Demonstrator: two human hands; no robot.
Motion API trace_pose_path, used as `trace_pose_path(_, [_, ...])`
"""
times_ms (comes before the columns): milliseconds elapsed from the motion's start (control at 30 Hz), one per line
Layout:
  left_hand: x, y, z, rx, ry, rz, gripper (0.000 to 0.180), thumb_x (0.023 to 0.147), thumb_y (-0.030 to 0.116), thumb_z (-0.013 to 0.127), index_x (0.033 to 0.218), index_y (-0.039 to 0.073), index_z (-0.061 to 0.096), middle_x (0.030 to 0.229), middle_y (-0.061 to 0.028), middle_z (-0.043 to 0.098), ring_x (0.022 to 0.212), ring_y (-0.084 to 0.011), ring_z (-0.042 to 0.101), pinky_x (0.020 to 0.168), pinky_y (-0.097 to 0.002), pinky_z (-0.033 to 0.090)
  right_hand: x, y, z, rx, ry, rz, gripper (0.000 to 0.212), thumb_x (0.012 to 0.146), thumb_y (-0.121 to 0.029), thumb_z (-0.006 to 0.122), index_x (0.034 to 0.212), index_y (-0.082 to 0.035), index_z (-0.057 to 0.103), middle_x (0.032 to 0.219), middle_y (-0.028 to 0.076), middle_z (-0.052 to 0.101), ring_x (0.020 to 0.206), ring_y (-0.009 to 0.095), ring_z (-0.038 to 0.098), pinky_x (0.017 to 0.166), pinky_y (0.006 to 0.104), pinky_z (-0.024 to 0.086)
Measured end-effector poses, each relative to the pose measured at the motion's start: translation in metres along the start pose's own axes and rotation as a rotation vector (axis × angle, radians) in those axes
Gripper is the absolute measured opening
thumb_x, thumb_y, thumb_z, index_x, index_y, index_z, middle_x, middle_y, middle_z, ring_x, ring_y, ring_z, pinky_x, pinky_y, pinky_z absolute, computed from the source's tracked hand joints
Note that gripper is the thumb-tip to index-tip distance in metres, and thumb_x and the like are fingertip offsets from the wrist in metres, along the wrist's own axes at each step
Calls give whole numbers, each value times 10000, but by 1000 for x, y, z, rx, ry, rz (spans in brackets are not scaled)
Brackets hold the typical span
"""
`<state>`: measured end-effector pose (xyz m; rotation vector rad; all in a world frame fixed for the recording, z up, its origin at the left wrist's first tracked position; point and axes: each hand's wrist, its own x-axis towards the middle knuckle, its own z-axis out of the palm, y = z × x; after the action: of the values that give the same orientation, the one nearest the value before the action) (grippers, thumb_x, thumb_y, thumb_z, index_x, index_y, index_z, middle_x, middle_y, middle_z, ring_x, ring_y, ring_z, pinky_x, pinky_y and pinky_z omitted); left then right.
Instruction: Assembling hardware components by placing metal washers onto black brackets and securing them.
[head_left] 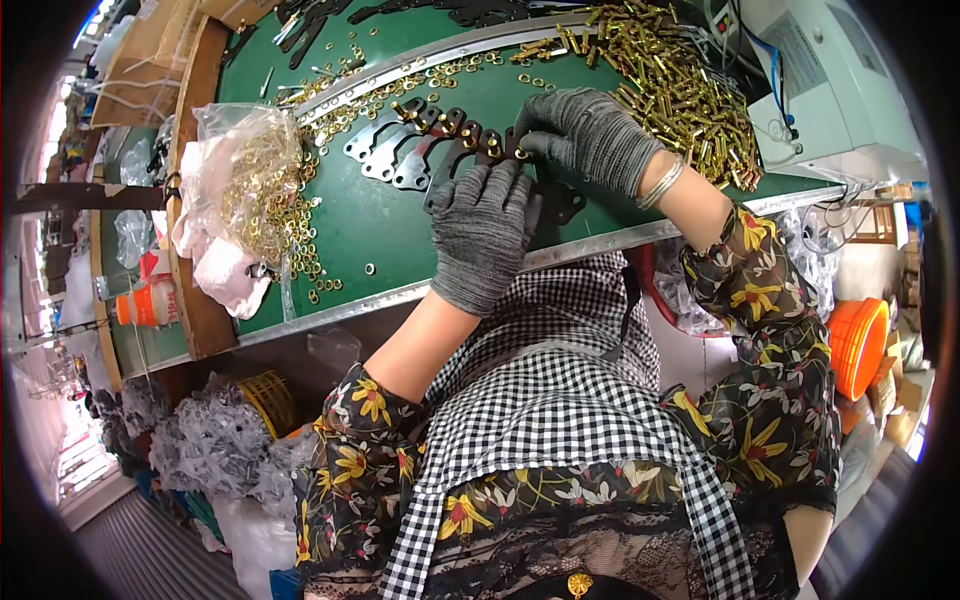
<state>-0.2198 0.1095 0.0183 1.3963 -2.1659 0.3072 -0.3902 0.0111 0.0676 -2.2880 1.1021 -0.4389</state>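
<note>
Both gloved hands meet at the right end of the bracket row!
Here on the green workbench (345, 222), the flat metal brackets (411, 168) fan out in an overlapping row, each one's long axis slanting from near-left to far-right, with small brass-coloured fittings standing along their far ends. The right hand (590, 135) is the nearer to those fittings, coming in from the right; its thumb and forefinger sit nearly closed at the last fitting (520, 153), apparently touching, though whether they grip it I can't tell. Just on the near side, the left hand (482, 235) lies palm down, fingers close together and slightly bent, tips over the brackets. Beyond the right hand spreads a heap of brass-coloured cylinders (680, 95).
</note>
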Motion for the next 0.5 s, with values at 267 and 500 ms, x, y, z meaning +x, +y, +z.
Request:
trace_pose_path(267, [-3, -1, 5, -129, -52, -42, 250, 823, 245, 673, 997, 65, 677, 1111, -83, 658, 935, -268, 606, 820, -428, 453, 4, -5, 8, -273, -20, -42, 204, 878, -256, 618, 979, -84, 660, 913, 124, 669, 901, 314, 651, 801, 415, 510])
trace_pose_path(500, [-5, -4, 12, -158, -45, -18, 298, 883, 290, 589, 1015, 33, 664, 1078, -111, 622, 991, -268, 575, 867, -416, 436, 5, -19, 7, -602, -57, -226, 229, 790, -117, 643, 1015, -72, 628, 971, 119, 652, 941, 291, 652, 800, 393, 525])
